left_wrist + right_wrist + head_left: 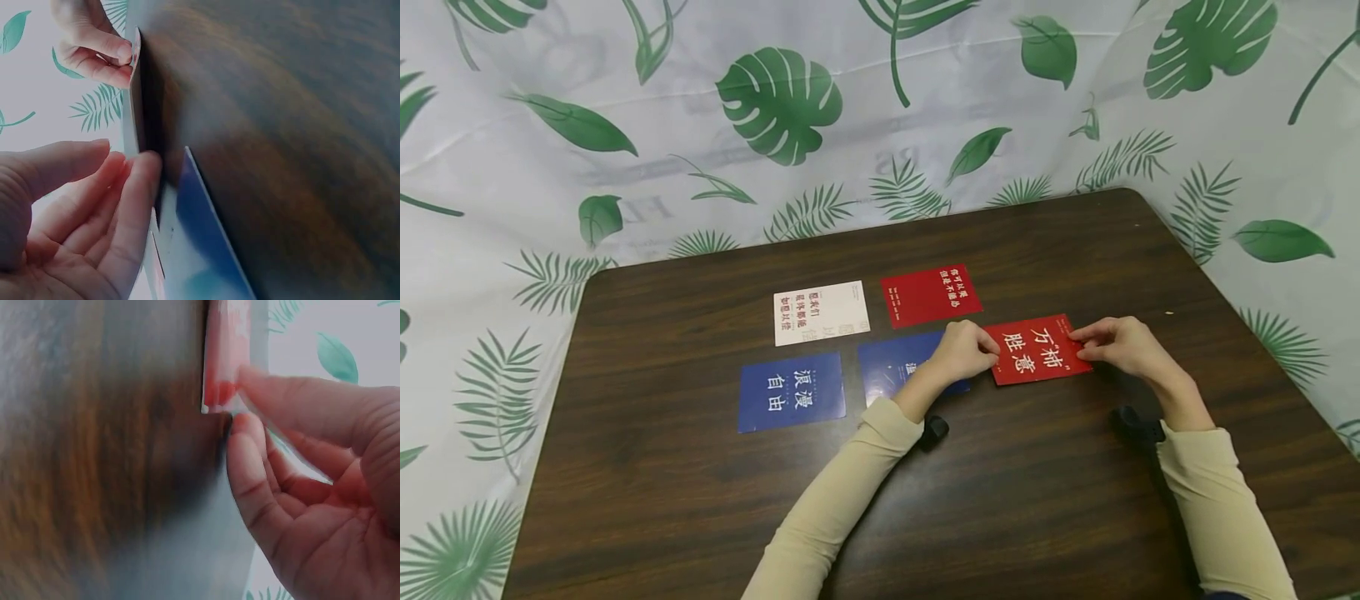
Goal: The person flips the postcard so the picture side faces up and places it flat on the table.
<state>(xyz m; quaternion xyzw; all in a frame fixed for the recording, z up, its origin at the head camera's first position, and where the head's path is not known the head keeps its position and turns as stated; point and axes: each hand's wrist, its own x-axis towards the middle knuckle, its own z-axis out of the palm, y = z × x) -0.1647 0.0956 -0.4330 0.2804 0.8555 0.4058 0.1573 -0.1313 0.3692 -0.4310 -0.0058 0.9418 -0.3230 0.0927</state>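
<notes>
A red card (1033, 350) with white Chinese characters lies between my two hands, slightly off the dark wooden table. My left hand (964, 350) holds its left edge by the fingertips. In the left wrist view, the left hand's fingers (106, 219) are at the card's near end, where the contact is partly hidden. My right hand (1123, 343) pinches the opposite edge; in the right wrist view its thumb (300, 400) is on the printed face and a finger is beneath. Partly under the left forearm lies a blue card (880, 367).
Left of the hands lie another blue card (792, 392), a cream card (820, 312) and a second red card (931, 296). The wooden table (1000, 517) borders a white leaf-print cloth (925, 125). Dark straps circle both wrists.
</notes>
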